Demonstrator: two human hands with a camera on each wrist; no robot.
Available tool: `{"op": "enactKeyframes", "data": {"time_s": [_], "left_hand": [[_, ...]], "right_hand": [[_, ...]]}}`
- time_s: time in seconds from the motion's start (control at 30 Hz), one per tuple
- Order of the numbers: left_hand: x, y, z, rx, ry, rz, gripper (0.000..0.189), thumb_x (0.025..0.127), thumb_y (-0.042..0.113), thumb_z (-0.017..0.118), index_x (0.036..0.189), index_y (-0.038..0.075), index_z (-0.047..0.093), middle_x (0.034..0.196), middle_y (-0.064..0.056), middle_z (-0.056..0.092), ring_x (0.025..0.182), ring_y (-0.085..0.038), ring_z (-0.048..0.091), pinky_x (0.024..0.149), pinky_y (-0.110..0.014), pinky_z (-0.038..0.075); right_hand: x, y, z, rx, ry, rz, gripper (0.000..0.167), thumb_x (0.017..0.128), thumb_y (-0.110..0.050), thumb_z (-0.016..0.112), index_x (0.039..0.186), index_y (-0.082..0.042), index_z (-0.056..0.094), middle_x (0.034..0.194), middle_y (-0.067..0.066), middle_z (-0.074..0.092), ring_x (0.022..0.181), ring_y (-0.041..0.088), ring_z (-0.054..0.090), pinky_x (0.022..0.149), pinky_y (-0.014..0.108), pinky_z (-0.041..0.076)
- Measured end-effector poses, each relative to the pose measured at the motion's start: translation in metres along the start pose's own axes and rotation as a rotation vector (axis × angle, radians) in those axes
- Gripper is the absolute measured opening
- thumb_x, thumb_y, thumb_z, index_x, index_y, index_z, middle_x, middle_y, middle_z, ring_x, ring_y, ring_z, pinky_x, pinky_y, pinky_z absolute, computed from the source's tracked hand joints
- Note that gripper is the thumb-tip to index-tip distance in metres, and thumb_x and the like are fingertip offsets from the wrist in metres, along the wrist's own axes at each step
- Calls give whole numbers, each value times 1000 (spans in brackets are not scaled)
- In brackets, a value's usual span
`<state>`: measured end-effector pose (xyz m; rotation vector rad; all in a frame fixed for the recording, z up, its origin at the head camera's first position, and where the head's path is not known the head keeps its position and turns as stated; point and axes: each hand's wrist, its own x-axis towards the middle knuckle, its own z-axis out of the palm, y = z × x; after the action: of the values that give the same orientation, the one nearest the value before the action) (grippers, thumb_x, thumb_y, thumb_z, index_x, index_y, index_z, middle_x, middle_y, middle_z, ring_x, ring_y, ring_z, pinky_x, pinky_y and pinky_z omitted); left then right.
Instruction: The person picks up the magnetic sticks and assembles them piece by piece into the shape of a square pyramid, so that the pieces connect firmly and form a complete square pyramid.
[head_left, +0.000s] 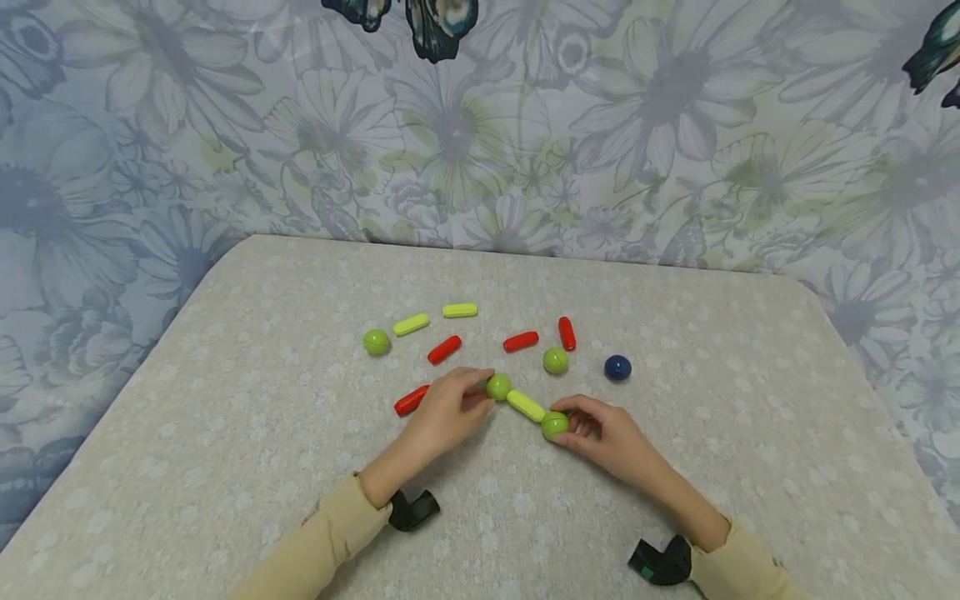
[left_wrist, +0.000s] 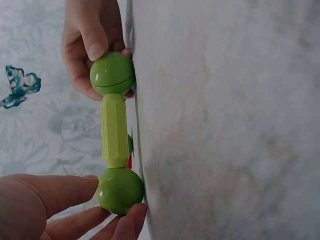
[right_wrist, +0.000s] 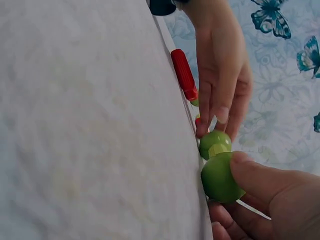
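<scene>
A yellow-green ribbed rod (head_left: 526, 406) joins two green balls into a dumbbell shape, low over the table. My left hand (head_left: 453, 407) pinches the ball at the upper left end (head_left: 498, 387) between thumb and fingers. At the lower right end, my right hand (head_left: 617, 439) grips the other ball (head_left: 555, 426). In the left wrist view the ribbed rod (left_wrist: 114, 131) runs straight between both balls and meets each one. The right wrist view looks along the piece, so the near ball (right_wrist: 220, 177) hides most of the rod.
Beyond the hands lie loose red rods (head_left: 521, 342), yellow-green rods (head_left: 411, 324), green balls (head_left: 377, 342) and a dark blue ball (head_left: 617, 367). One red rod (head_left: 412, 401) lies beside my left hand. A flowered wall covering stands behind the cloth-covered table (head_left: 247, 350).
</scene>
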<state>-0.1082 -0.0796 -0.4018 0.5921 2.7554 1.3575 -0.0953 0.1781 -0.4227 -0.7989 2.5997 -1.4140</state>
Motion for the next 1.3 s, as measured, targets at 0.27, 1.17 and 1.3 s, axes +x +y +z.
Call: {"op": "enactKeyframes", "data": {"time_s": [0.27,1.17,1.3], "left_hand": [[7,1,1,-22,-47,24,36,85,2,67,120,-1,61,111,-12,62,94,-20,62,80,-29,49],[-56,-15,-47,343,-103,-53,39,74,14,81,107,5,61,93,0,58,80,-14,56,71,-33,48],[-48,-14,-41,383,-99,-38,25,76,10,79,95,9,63,82,4,55,70,-12,51,64,-31,45]], "right_hand": [[-8,-14,15,-35,-142,-218,36,90,-19,64,125,-13,61,108,-7,58,88,10,54,70,28,47],[-14,-26,36,-10,-61,-113,35,79,-23,76,112,-17,67,90,-12,53,75,9,53,65,23,48],[-13,-25,37,-6,-67,-112,34,79,-23,76,112,-18,67,90,-12,53,75,8,53,65,23,48]]}}
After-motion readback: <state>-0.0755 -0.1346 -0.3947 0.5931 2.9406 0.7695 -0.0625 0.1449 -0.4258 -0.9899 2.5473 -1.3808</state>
